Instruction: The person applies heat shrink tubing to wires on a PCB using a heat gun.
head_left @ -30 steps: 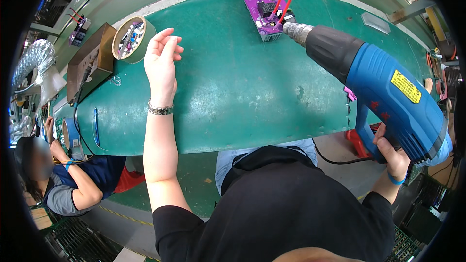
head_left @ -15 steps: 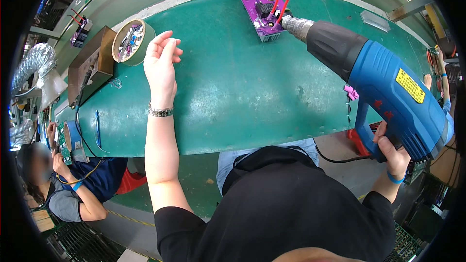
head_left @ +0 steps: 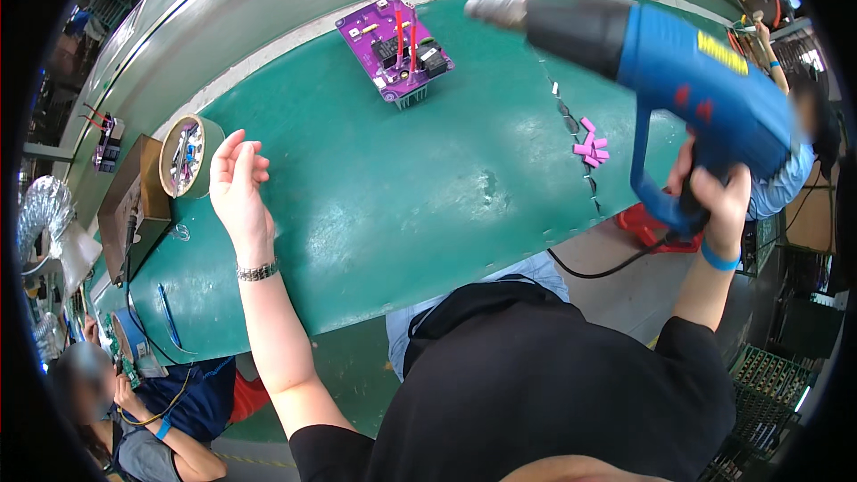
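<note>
My right hand is wrapped round the handle of a blue and black heat gun. The gun is raised over the right of the table, its metal nozzle pointing left. Left of that nozzle, apart from it, stands a purple circuit board with a black relay, a finned heat sink under its near edge and two upright red wires ending in purple sleeves. My left hand holds nothing, its fingers loosely bent and apart, nearest a round tub of small parts.
Pink sleeve pieces lie on the green table below the gun. A brown box with a soldering iron across it stands left, near blue tweezers. Co-workers sit at both sides. The gun's cord hangs beside my lap.
The heat gun's nozzle has come away from the board and is lifted. My view has turned, shifting the board and tub left in the picture; the pink pieces show more fully.
</note>
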